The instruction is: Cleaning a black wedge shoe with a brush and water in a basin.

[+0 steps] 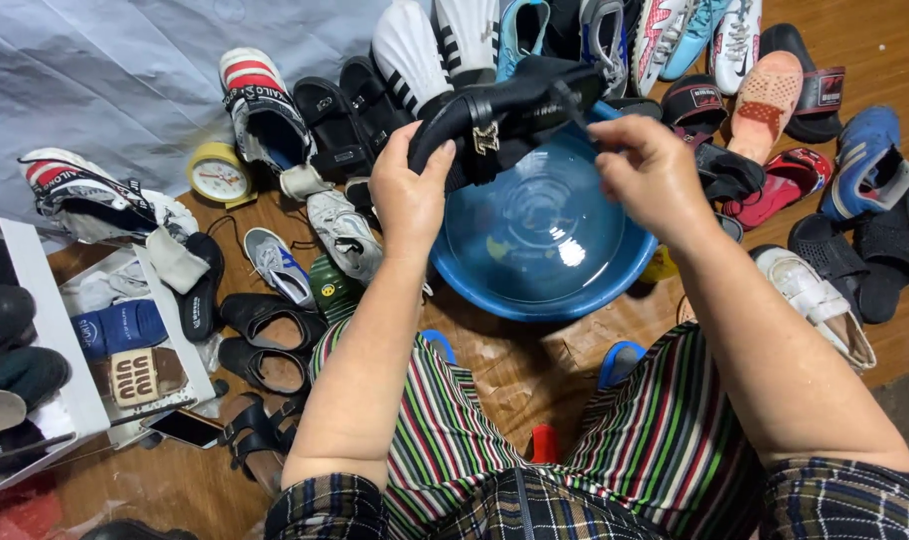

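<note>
My left hand (pixel 406 190) grips the heel end of a black shoe with a metal buckle (pixel 504 105), held over a blue basin of water (pixel 544 290). My right hand (pixel 649 170) is closed at the shoe's toe end, fingers pinching something small and dark against it; what it is I cannot make out. The basin stands on the wooden floor between my knees, in front of my striped trousers.
Shoes ring the basin: black sandals (pixel 264 335), white sneakers (pixel 344 235), football boots (pixel 674 30), a blue shoe (pixel 869 160), red and black slides (pixel 789 180). A small yellow clock (pixel 219 175) lies left. A white rack (pixel 44 340) holds more footwear; a phone (pixel 184 428) lies beside it.
</note>
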